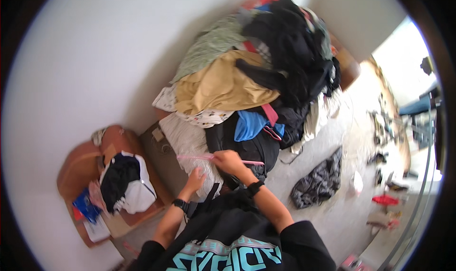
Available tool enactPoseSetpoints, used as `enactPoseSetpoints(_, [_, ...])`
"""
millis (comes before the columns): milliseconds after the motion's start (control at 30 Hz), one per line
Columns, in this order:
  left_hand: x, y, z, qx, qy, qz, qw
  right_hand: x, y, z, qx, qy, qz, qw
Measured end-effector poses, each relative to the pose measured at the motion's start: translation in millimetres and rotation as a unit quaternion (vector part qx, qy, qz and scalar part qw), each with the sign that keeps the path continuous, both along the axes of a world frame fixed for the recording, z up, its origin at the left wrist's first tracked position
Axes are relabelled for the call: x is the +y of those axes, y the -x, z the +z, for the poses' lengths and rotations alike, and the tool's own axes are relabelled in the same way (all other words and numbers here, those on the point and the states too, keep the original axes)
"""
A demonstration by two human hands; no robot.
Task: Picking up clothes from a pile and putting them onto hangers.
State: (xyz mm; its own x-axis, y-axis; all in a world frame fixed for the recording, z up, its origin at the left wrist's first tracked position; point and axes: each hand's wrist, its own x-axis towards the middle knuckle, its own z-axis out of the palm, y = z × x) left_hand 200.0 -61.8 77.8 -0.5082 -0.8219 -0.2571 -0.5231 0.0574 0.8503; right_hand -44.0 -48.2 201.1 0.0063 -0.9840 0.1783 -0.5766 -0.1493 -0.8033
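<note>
My right hand [229, 161] grips a thin pink bar [253, 162], which looks like a clothes hanger seen edge-on. It sticks out on both sides of the fist. Just below and to the left, my left hand [195, 181] has its thumb raised and nothing visible in it. Both hands are above a pale textured cloth [185, 139] and a black item [228, 142] at the near end of a big heap of clothes. In that heap lie a tan garment [213, 85], a blue cloth [247, 124] and many black garments [285, 39].
At left, a brown sofa seat [115, 139] holds a black-and-white garment pile [123, 185] and a blue packet [87, 205]. A dark crumpled garment [317, 182] lies on the grey floor [278, 196] at right. Farther right are scattered shoes [377, 158] and a red item [384, 199].
</note>
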Motion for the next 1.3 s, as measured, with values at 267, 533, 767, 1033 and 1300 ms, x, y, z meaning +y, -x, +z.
enactPoseSetpoints(267, [2.0, -5.0, 63.8, 0.263, -0.204, 0.066, 0.940, 26.4, -6.5, 13.6, -0.260, -0.105, -0.144, 0.949])
enactPoseSetpoints(533, [60.3, -43.2, 103.9, 0.427, -0.319, 0.087, 0.842, 8.4, -101.8, 6.3, -0.562, -0.212, -0.215, 0.770])
enactPoseSetpoints(767, [118.8, -106.5, 77.6, 0.380, -0.326, 0.334, 0.798, -12.9, -220.4, -22.3, -0.301, -0.287, 0.105, 0.903])
enactPoseSetpoints(1033, [158.2, -261.6, 56.7, 0.332, -0.006, 0.646, 0.688, 0.8, -285.7, -62.9, -0.076, -0.321, 0.378, 0.865])
enactPoseSetpoints(1300, [38.0, -589.8, 190.0, 0.026, 0.048, 0.637, 0.769, -21.3, -191.7, -104.3, -0.039, -0.355, 0.264, 0.896])
